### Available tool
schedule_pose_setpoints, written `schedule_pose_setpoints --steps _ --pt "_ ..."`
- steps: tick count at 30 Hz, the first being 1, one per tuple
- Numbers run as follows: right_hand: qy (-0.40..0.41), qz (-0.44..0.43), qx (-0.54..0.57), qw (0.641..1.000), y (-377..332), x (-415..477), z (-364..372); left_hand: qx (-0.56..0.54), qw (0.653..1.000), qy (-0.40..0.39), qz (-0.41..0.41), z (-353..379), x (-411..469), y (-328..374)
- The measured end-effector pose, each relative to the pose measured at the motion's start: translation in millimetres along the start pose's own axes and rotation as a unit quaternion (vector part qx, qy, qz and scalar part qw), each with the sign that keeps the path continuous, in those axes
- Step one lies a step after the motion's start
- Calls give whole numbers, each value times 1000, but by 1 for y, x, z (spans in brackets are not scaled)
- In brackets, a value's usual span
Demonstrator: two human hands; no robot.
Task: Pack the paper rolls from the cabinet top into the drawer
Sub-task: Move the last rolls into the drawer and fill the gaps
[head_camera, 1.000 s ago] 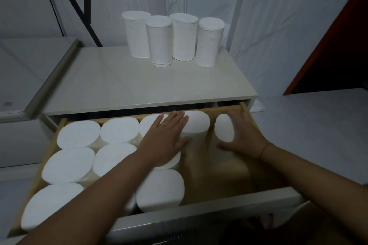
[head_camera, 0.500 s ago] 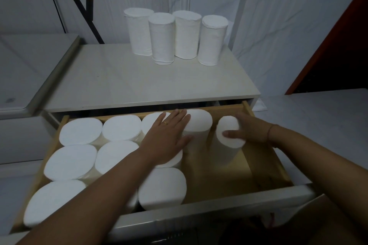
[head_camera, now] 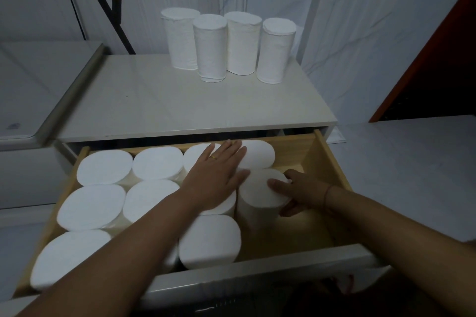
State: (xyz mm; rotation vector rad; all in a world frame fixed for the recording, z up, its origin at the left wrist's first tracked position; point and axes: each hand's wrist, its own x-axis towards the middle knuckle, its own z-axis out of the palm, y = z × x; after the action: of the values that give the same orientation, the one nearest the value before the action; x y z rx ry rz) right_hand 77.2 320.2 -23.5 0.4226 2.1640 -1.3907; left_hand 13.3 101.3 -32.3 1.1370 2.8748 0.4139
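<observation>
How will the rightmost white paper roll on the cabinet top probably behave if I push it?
The tall white paper roll stands upright on a small base, so a high push would probably tip it. Once down, the round body would likely roll. It looks soft, so gripping may dent it.

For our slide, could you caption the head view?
Right hand grips a roll in the drawer; four rolls stand on the cabinet.

Matt white paper rolls (head_camera: 104, 167), pale bare wood drawer (head_camera: 331, 162), smooth satin cabinet top (head_camera: 180, 105)
</observation>
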Motion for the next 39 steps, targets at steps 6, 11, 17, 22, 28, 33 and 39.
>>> schedule_pose_setpoints --steps 6,11,17,22,28,33,39 --pt "-6 -29 38 999 3 5 9 -2 1000 2 0 1 0 -1" --pt "-4 -45 23 999 1 4 7 6 1000 4 -5 2 0 1" --pt "21 -78 -186 979 -18 -7 -5 -2 1000 6 -9 1 -1 1" --pt "224 -224 -193 929 -78 -5 -22 -21 1000 15 -4 1 -1 -1" --pt "212 -274 -31 938 -134 43 -24 -39 999 17 -8 0 0 -4" --pt "247 -335 -24 909 -182 89 -23 -67 998 17 -10 -1 1 -4" --pt "294 -381 -92 871 -247 130 -27 -91 996 3 -6 -3 3 -9"
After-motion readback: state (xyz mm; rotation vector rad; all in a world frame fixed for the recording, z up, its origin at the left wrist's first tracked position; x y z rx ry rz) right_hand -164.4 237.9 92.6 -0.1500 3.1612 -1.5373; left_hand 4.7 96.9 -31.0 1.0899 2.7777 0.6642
